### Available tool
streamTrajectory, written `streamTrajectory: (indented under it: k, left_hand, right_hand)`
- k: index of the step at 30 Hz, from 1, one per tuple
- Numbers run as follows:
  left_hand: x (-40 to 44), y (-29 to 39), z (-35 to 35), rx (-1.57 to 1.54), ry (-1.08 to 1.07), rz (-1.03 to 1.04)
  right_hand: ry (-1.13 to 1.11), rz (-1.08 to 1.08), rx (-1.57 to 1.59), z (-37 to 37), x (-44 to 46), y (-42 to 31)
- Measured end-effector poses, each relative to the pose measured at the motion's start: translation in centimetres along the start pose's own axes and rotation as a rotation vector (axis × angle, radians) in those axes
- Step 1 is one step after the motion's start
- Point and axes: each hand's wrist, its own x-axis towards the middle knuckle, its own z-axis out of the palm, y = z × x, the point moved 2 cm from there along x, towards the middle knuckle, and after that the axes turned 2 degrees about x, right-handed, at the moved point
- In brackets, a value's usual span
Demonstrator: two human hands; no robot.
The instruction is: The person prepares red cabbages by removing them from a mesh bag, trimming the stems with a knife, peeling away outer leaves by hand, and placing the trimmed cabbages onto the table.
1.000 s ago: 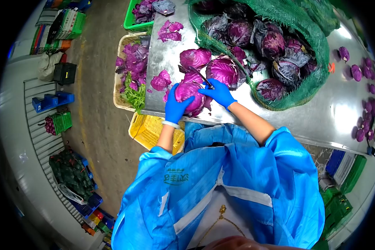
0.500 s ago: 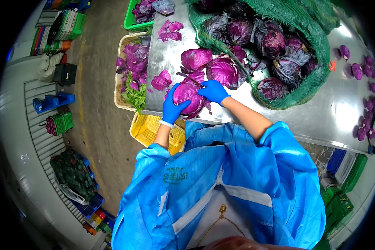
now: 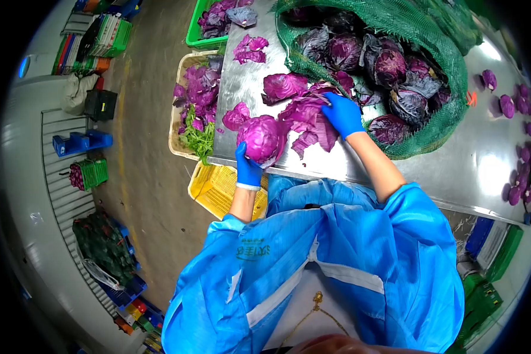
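Note:
My left hand [image 3: 249,168], in a blue glove, grips the near left side of a round, shiny red cabbage [image 3: 261,139] at the table's front edge. To its right, my blue-gloved right hand [image 3: 343,115] is closed on a bunch of loose purple cabbage leaves [image 3: 308,120], its fingertips partly hidden behind them. The knife seen earlier does not show now. Beyond the leaves lies another purple cabbage piece [image 3: 284,87], and a torn leaf [image 3: 236,116] rests left of the held cabbage.
A green mesh sack [image 3: 422,144] full of red cabbages lies on the metal table [image 3: 430,177]. A cream crate [image 3: 176,118] of leaves and a green crate [image 3: 206,42] stand along its left side. Below the edge sits a yellow basket [image 3: 209,192]. Small purple vegetables [image 3: 507,106] lie far right.
My right hand has moved right and away from the cabbage, drawing outer leaves off it. The dark knife has gone from sight. My left hand still holds the cabbage.

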Motion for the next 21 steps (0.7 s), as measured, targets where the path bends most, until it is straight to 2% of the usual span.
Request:
streamTrajectory:
  k: [2, 3, 4, 5, 6, 8, 12, 13, 14, 15, 16, 17, 18, 20, 21]
  left_hand:
    - [1.8, -0.6, -0.9, 0.079, -0.061, 0.015]
    - [2.0, -0.6, -0.3, 0.126, -0.089, 0.021]
    - [1.9, -0.5, 0.6, 0.174, -0.116, 0.028]
    - [1.8, -0.6, 1.6, 0.181, -0.096, 0.026]
    - [2.0, -0.9, 1.9, 0.041, -0.159, -0.073]
    - [2.5, -1.3, 2.0, -0.235, -0.278, -0.272]
    - [2.1, -1.8, 2.2, -0.064, -0.223, -0.293]
    - [1.6, -1.8, 2.5, -0.182, -0.238, -0.347]
    - [1.1, -1.7, 2.8, -0.193, -0.197, -0.328]
    - [0.6, -1.4, 3.2, -0.206, -0.156, -0.308]
    - [0.2, -1.2, 3.5, -0.227, -0.113, -0.283]
    - [-0.4, -1.1, 3.6, -0.259, -0.116, -0.273]
    - [-0.4, -1.5, 3.1, -0.248, -0.101, -0.257]
    - [0.0, -2.3, 2.4, -0.218, -0.080, -0.227]
    - [-0.3, -2.8, 2.5, -0.361, -0.065, -0.305]
  right_hand:
    - [0.070, -0.263, -0.022, -2.0, -2.4, -5.0]
    - [-0.005, -0.461, -0.032, -1.5, -2.8, -6.7]
    - [-0.082, -0.630, 0.105, -1.5, -3.7, -8.7]
    - [-0.171, -0.738, 0.054, -0.9, -4.4, -9.9]
    - [-0.259, -0.844, 0.004, -0.5, -4.8, -10.4]
    - [-0.300, -0.795, -0.035, 0.5, -4.6, -9.6]
    - [-0.356, -0.736, -0.023, 1.8, -4.1, -5.9]
    - [-0.319, -0.756, 0.059, 0.1, -4.0, -5.7]
    - [-0.274, -0.645, 0.093, -0.7, -3.7, -4.4]
    - [-0.286, -0.519, 0.274, -2.2, -3.0, -3.1]
    - [-0.191, -0.240, 0.271, -3.7, -2.7, -2.0]
    - [-0.025, -0.203, 0.438, -4.0, -1.9, 0.8]
    - [0.107, -0.062, 0.312, -5.6, -1.6, 1.5]
    - [0.217, -0.264, 0.107, -7.0, -2.4, -0.9]
    - [0.218, -0.307, 0.062, -6.3, -3.1, -3.1]
